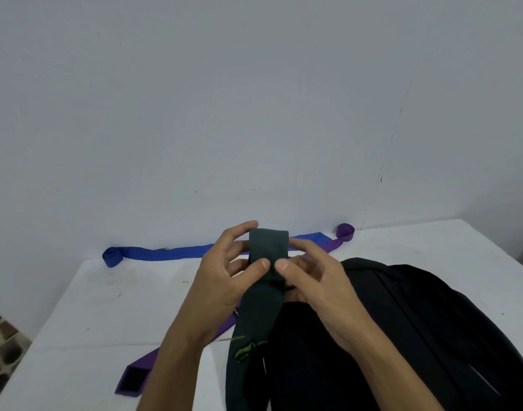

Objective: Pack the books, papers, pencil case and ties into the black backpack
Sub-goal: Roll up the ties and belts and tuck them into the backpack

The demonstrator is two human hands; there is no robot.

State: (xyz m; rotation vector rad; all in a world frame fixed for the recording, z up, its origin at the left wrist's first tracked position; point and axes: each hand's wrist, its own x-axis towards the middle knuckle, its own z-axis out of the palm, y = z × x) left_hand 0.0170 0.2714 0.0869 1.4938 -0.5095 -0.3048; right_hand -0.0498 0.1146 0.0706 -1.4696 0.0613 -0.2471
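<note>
A person's two hands worked a dark green tie [263,292] at the centre of the frame, above a white table [106,307]. The left hand [224,280] and the right hand [316,289] each pinched the tie's folded upper end, thumbs pressed side by side on the cloth and fingers curled behind it. The rest of the tie hung down toward the lower edge of the frame, a small green emblem showing on it.

The black backpack [417,327] lay on the table at the lower right, just beside the hands; whether its opening was unzipped could not be told from this view. A blue tie [171,252], its left end rolled into a coil, stretched along the table's far edge against the pale wall [254,99]. A purple tie [344,231], coiled at the right centre, ran behind the hands and reappeared at the lower left, its broad end lying flat on the table. No books, papers or pencil case were in view.

The step in hand appeared to be rolling or folding the green tie into a compact bundle. The next move would likely call for even turns with the edges kept aligned, then a firm hold on the bundle so it did not unwind on the way into the backpack.
</note>
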